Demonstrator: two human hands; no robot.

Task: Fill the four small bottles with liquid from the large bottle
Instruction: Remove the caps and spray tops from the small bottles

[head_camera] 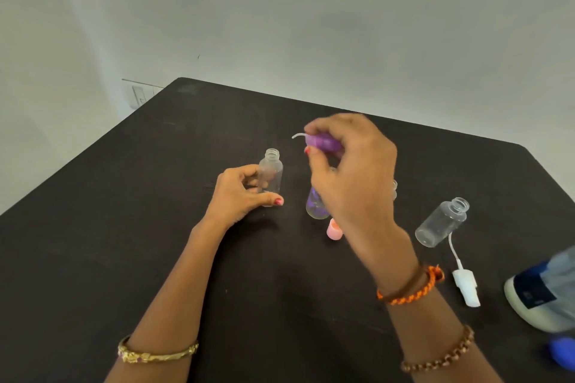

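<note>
Two hands work over a black table [155, 227]. The left hand [239, 196] rests on the table with its fingers curled around an uncapped clear bottle [271, 174], which stands upright; the thumb lies in front of the bottle's base. The right hand [351, 171] is raised above the table and pinches a purple sprayer [322, 142] between thumb and fingers, its thin white tube curving out to the left. Below that hand stands a second bottle [315, 205], upright, tinted purple in its lower part and mostly hidden by the palm. A pink cap [333, 229] lies on the table just beside this bottle's base. The neck of a third bottle [394, 188] peeks out behind the right hand; little else of it shows. Farther right a fourth bottle [441, 222] appears clear and uncapped, tilted in this wide view, and whether it stands or lies cannot be told. A white sprayer [465, 286] lies near it, its tube reaching toward that bottle's base. At the right edge the large bottle [541, 292], blurred, with a dark blue label, rests on the table, with a blue cap [563, 351] close by at the corner.
</note>
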